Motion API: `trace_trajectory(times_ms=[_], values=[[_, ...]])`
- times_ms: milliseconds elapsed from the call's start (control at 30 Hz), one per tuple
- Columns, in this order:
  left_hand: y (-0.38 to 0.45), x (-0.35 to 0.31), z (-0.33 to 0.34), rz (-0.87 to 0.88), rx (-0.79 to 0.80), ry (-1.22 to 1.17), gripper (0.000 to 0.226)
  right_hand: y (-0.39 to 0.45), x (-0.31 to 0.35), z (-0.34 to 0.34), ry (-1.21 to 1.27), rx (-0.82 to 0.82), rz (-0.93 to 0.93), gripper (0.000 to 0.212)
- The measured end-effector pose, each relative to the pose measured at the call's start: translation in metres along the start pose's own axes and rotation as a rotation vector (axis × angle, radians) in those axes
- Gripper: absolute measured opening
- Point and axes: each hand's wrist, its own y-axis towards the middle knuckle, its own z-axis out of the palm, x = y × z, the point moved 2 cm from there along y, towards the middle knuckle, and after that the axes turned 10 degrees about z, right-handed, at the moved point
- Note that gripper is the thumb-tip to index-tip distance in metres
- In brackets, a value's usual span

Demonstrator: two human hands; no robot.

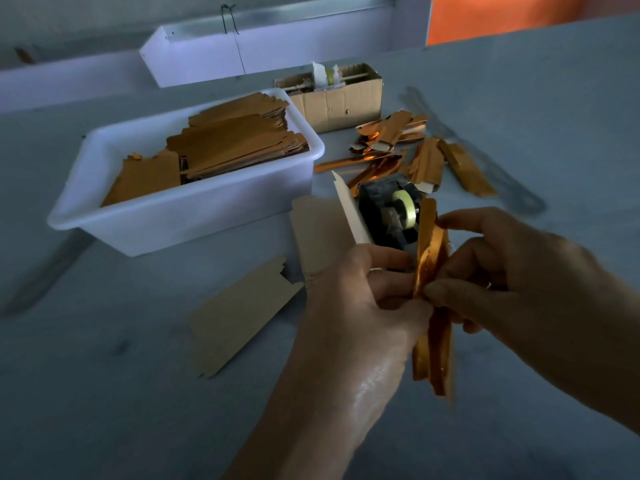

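Here, over a grey bench (pixel 104 393) below an orange wall (pixel 502 15), left hand (pixel 349 306) and right hand (pixel 512 271) together pinch a folded shiny orange-gold card sleeve (pixel 431 258).

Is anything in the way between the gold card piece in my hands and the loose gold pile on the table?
Yes. The black tape dispenser sits directly between the shiny gold folded card sleeve and the loose pile of gold sleeves. Going round its right looks clear.
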Motion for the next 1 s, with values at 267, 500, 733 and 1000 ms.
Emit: trace_trajectory(times_ms=[267, 500, 733, 1000], values=[[-0.002, 0.002, 0.001, 0.032, -0.073, -0.103, 0.006, -0.002, 0.003, 0.003, -0.125, -0.04, 0.061, 0.056], [-0.008, 0.003, 0.009, 0.044, -0.224, -0.104, 0.014, -0.003, 0.006, 0.006, -0.141, -0.038, 0.077, 0.049], [-0.016, 0.006, 0.014, 0.188, -0.331, 0.095, 0.019, -0.005, 0.023, 0.009, -0.316, -0.085, 0.087, 0.055], [-0.02, 0.002, -0.001, 0.275, -0.331, -0.13, 0.009, -0.011, 0.006, 0.008, 0.158, -0.152, -0.04, 0.051]])
